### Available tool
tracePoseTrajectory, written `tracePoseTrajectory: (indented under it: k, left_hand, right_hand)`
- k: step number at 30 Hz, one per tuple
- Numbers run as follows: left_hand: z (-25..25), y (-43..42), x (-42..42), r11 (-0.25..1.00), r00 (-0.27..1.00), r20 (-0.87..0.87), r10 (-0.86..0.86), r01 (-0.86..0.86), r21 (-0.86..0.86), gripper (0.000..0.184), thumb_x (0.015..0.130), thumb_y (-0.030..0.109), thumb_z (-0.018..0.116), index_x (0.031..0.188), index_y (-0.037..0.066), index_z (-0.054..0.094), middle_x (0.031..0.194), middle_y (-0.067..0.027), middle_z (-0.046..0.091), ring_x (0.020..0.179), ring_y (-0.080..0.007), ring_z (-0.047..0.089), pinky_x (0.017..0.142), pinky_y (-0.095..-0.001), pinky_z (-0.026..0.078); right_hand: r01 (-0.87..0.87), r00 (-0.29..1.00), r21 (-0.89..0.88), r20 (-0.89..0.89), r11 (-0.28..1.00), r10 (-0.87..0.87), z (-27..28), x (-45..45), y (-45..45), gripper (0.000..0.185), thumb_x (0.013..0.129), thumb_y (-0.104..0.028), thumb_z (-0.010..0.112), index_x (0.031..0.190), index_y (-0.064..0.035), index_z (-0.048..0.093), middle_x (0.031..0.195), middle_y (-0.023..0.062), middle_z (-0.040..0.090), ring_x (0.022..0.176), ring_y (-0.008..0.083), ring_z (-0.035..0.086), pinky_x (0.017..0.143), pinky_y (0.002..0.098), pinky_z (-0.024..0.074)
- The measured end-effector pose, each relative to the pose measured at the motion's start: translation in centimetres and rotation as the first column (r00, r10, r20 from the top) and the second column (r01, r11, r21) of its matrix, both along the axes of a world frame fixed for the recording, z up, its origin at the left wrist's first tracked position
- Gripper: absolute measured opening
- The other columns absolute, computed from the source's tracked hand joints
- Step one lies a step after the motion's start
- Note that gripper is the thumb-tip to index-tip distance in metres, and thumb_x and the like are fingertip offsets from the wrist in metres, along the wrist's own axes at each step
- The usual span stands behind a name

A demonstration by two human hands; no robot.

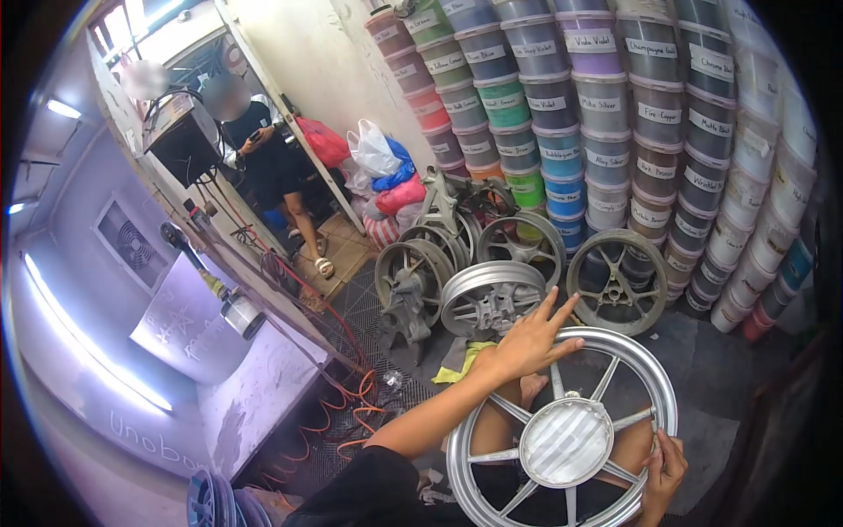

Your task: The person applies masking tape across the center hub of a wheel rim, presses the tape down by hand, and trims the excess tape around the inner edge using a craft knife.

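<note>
A silver spoked wheel rim (638, 367) is tilted in front of me, close to my legs. White masking material (566, 442) covers its round hub. My left hand (534, 338) is at the top edge of the rim, fingers spread and stretched out, with the lowest finger along the metal. On the right side, my right hand (665, 470) has its fingers curled around the outer edge and grips it. Beyond my left forearm lies a yellow-green and grey cloth (465, 360) on the floor.
Several other wheels (617, 281) and metal parts stand ahead. Stacked labelled tubs (593, 75) line the wall. A spray gun (237, 307) hangs at the left by a lit booth. Orange hoses (356, 413) coil on the floor. Another person (263, 149) is in the doorway, holding a phone.
</note>
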State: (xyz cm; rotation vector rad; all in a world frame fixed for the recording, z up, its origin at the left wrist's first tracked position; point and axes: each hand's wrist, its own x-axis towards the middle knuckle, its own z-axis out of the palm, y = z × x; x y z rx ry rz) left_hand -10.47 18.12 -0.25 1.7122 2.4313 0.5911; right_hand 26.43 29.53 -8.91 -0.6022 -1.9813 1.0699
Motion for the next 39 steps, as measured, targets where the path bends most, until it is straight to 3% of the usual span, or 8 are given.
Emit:
tracePoseTrajectory:
  k: [17, 20, 26, 30, 32, 34, 35, 39]
  left_hand:
    - [1.4, -6.2, -5.8, 0.96, 0.948, 0.296, 0.118, -0.185, 0.211, 0.084, 0.097, 0.035, 0.07, 0.162, 0.009, 0.025, 0.158, -0.0266, 0.04, 0.144, -0.0361, 0.045, 0.119, -0.0455, 0.036]
    - [9.4, -16.1, -8.6, 0.769, 0.847, 0.173, 0.502, -0.529, 0.359, 0.073, 0.094, 0.025, 0.074, 0.154, 0.002, 0.04, 0.116, -0.0192, 0.073, 0.097, -0.0267, 0.073, 0.087, -0.038, 0.057]
    - [23.7, -43.2, -11.5, 0.222, 0.431, -0.005, 0.902, -0.456, 0.862, 0.054, 0.099, 0.01, 0.058, 0.151, 0.003, 0.045, 0.077, -0.0039, 0.06, 0.056, -0.0071, 0.051, 0.05, -0.0236, 0.043]
    - [27.7, -64.4, -14.5, -0.068, -0.01, 0.219, 0.976, -0.963, 0.26, 0.056, 0.096, 0.009, 0.059, 0.15, 0.01, 0.044, 0.077, -0.0059, 0.06, 0.059, -0.0131, 0.057, 0.052, -0.0276, 0.047]
    - [25.8, -76.2, -16.7, -0.219, -0.096, -0.425, 0.9, -0.943, -0.251, 0.04, 0.096, 0.013, 0.058, 0.136, 0.011, 0.052, 0.098, -0.0119, 0.072, 0.079, -0.0202, 0.068, 0.068, -0.0382, 0.057]
    - [24.0, -75.8, -15.7, -0.362, -0.376, 0.175, 0.91, -0.926, -0.108, 0.016, 0.096, 0.018, 0.068, 0.095, 0.002, 0.066, 0.071, -0.0127, 0.064, 0.062, -0.0232, 0.062, 0.048, -0.0419, 0.047]
    - [22.9, -74.5, -15.7, -0.462, -0.34, 0.722, 0.602, -0.886, -0.032, 0.035, 0.098, 0.012, 0.063, 0.132, 0.003, 0.056, 0.072, -0.0146, 0.062, 0.062, -0.0217, 0.06, 0.046, -0.0395, 0.046]
    - [20.1, -69.1, -15.1, -0.281, -0.275, 0.203, 0.94, -0.96, 0.003, 0.081, 0.098, 0.003, 0.059, 0.163, 0.016, 0.012, 0.082, -0.0154, 0.066, 0.061, -0.0193, 0.059, 0.042, -0.0337, 0.043]
  right_hand:
    - [-0.096, 0.995, 0.0, -0.016, 0.995, 0.096, 0.3, -2.0, 0.1, 0.033, 0.098, 0.0, 0.055, 0.128, 0.0002, 0.07, 0.099, 0.0125, 0.065, 0.068, 0.0129, 0.059, 0.058, 0.0263, 0.0499]
    - [-0.086, 0.996, -0.007, 0.0, 0.996, 0.086, 0.8, -1.8, 0.0, 0.035, 0.097, 0.0, 0.054, 0.129, 0.0015, 0.069, 0.1, 0.013, 0.066, 0.069, 0.0137, 0.059, 0.058, 0.0268, 0.0498]
    - [-0.123, 0.985, 0.195, 0.145, 0.973, 0.096, 3.8, -1.5, 0.3, 0.031, 0.106, -0.013, 0.052, 0.123, 0.006, 0.069, 0.118, 0.0219, 0.072, 0.105, 0.0422, 0.066, 0.09, 0.0475, 0.0529]
    - [-0.13, 0.983, 0.178, 0.153, 0.975, 0.103, 3.7, -1.3, 0.6, 0.032, 0.107, -0.014, 0.052, 0.123, 0.0071, 0.069, 0.117, 0.0223, 0.072, 0.104, 0.042, 0.067, 0.088, 0.0473, 0.0534]
    - [-0.136, 0.982, 0.161, 0.154, 0.978, 0.111, 4.2, -1.3, 0.5, 0.032, 0.107, -0.015, 0.052, 0.122, 0.0079, 0.069, 0.117, 0.0226, 0.072, 0.104, 0.042, 0.067, 0.087, 0.0474, 0.0535]
    - [-0.131, 0.984, 0.161, 0.141, 0.978, 0.109, 4.3, -1.4, 0.7, 0.033, 0.108, -0.016, 0.051, 0.122, 0.0086, 0.069, 0.117, 0.023, 0.072, 0.103, 0.0421, 0.067, 0.087, 0.0475, 0.0536]
    - [-0.126, 0.986, 0.163, 0.132, 0.979, 0.105, 4.2, -1.4, 0.6, 0.033, 0.108, -0.016, 0.051, 0.122, 0.0089, 0.069, 0.116, 0.0231, 0.072, 0.103, 0.0422, 0.067, 0.087, 0.0475, 0.0537]
    - [-0.114, 0.983, 0.167, 0.164, 0.979, 0.086, 4.9, -0.8, 0.3, 0.034, 0.108, -0.016, 0.05, 0.122, 0.009, 0.068, 0.116, 0.0233, 0.072, 0.103, 0.0421, 0.067, 0.088, 0.0475, 0.0538]
